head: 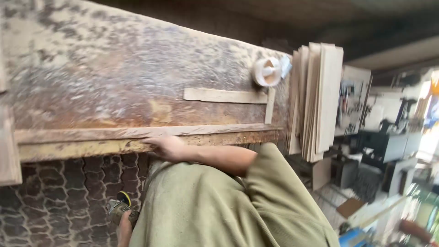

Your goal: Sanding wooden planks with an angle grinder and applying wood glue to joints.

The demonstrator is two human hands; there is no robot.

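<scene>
My right hand (167, 146) rests on a long thin wooden strip (137, 132) that lies along the near edge of a worn, dusty workbench (114, 77). The fingers lie curled over the strip, and the bare forearm runs back to an olive sleeve. Low by my side over the floor, my left hand (123, 231) grips a small grey-green power tool (118, 208) with a yellow and black part; the hand is partly cut off by the frame's bottom edge. My olive clothing fills the lower middle.
Two short wooden slats (224, 96) form an L on the bench beside a white roll of tape (266, 72). A stack of thin boards (315, 100) stands at the bench's right end. Patterned paving (55, 201) lies below; cluttered machines and shelves fill the right.
</scene>
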